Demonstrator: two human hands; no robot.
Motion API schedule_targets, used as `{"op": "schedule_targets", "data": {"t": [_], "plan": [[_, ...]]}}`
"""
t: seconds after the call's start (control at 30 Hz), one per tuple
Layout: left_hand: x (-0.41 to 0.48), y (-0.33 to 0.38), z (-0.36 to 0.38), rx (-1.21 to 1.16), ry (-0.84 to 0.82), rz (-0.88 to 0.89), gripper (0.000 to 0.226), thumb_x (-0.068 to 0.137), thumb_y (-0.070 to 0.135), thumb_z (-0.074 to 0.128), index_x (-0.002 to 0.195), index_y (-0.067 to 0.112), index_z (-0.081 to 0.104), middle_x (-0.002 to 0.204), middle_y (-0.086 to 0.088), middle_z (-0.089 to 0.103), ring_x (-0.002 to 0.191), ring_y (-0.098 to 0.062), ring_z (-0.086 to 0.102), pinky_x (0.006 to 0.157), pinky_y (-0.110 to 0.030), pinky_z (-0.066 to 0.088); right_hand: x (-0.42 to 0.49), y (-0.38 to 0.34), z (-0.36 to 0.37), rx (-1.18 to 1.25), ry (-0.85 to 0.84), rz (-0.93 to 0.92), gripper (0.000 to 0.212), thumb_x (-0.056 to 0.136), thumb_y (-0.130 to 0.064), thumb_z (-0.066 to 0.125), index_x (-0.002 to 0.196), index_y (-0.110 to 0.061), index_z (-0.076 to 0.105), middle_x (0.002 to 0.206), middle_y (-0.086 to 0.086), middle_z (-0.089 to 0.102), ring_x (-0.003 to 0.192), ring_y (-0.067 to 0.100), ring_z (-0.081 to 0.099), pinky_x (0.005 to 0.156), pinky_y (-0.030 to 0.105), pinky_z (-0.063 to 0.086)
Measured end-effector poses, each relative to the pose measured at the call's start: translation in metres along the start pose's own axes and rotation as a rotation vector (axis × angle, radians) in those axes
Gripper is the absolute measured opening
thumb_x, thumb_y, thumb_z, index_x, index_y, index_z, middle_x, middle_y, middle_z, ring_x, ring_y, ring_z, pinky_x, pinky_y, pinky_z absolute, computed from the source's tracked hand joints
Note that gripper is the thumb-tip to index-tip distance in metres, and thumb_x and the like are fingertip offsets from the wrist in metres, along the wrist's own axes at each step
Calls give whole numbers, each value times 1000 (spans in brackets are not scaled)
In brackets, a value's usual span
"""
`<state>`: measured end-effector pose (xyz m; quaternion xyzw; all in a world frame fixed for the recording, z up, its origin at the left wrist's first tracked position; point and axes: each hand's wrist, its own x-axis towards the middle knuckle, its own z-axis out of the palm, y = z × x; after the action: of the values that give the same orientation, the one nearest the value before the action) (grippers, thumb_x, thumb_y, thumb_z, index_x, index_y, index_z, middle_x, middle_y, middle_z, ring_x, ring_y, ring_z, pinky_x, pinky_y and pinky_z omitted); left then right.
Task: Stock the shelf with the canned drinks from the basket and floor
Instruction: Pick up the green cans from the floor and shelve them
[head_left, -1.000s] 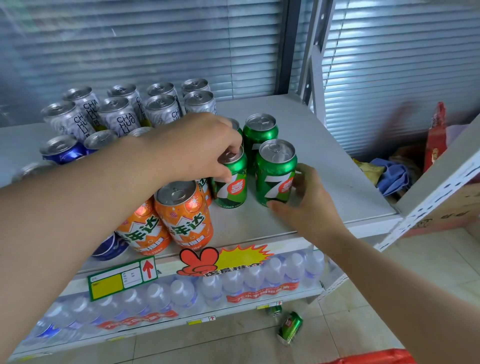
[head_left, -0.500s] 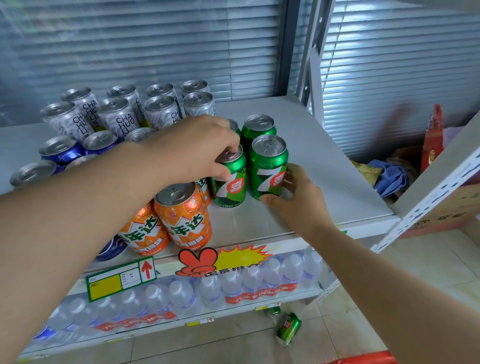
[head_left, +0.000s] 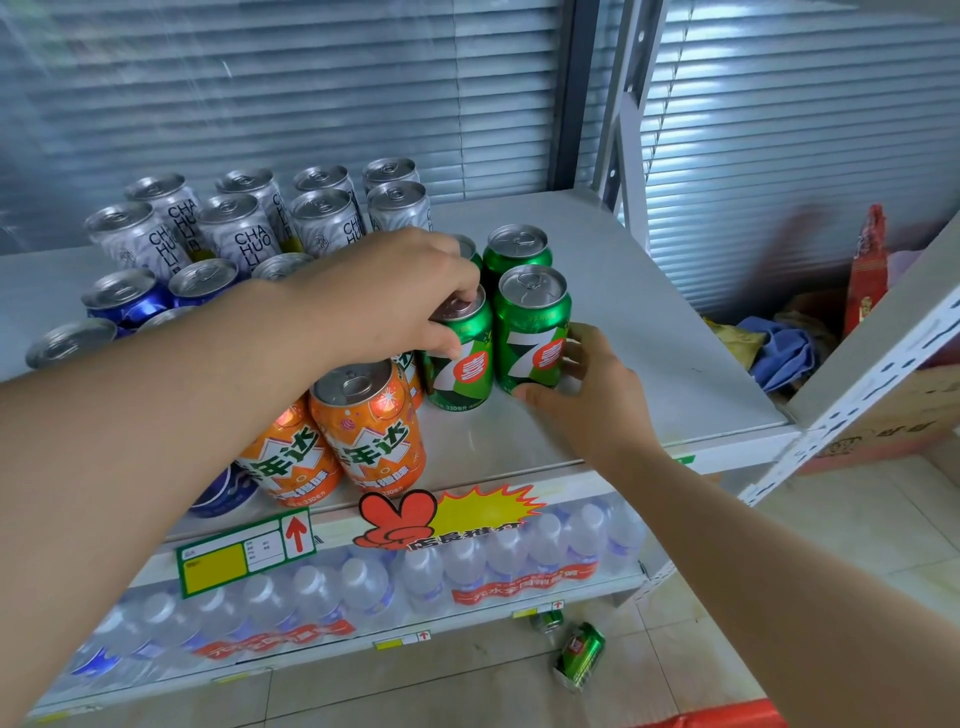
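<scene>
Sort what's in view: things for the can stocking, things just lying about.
Job: shelf; left green can, gripped on top by the left hand; right green can, held by the right hand; green cans on the floor; red basket.
Lying about: blue cloth; red bag; cardboard box; bottled water below.

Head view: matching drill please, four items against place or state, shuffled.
1 left hand
2 right hand
3 orange cans
4 fallen green can

a lies on the floor
b grips the rim of the left front green can
c stand at the front edge of the shelf
d holds the side of the right front green can

Pairs: 1-b, 2-d, 3-c, 4-a
</scene>
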<state>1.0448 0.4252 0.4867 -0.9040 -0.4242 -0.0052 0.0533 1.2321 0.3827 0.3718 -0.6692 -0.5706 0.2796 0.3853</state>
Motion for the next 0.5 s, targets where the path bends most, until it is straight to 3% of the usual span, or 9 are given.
{"op": "schedule_targets", "data": {"t": [0.13,0.27,0.37,0.43,0.5], "plan": [[0,1,0,7,-4,-7,46,77,42,72,115,19,60,108,0,56,103,-22,52,84,-44,48,3,0,-7,11,-98,42,71,75,-29,80,137,-23,44,129,-5,62,116,16,59,91,23,41],[-1,5,-1,26,-36,-41,47,79,42,70,118,18,57,112,-1,57,106,-22,51,84,-41,48,5,-3,-18,-2,-195,101,83,77,-32,79,146,-20,34,144,4,50,129,21,50,106,34,39],[-4,10,-6,55,-43,-64,54,78,52,66,117,17,58,111,-2,60,106,-24,51,85,-44,48,-4,-5,-33,2,-174,78,78,80,-32,77,145,-18,36,143,8,50,130,22,49,108,36,40],[-7,20,-9,72,55,-97,60,81,57,59,125,17,55,121,-4,59,114,-26,49,92,-44,46,-12,-5,-43,-7,-118,42,66,83,-33,73,140,-17,43,134,7,57,122,20,55,104,34,43],[-12,41,-8,-28,261,-156,52,86,51,57,125,15,55,123,-6,58,116,-27,48,95,-40,42,-22,-3,-52,-5,-57,47,51,87,-34,68,132,-18,50,121,5,63,111,19,60,99,34,46]]}}
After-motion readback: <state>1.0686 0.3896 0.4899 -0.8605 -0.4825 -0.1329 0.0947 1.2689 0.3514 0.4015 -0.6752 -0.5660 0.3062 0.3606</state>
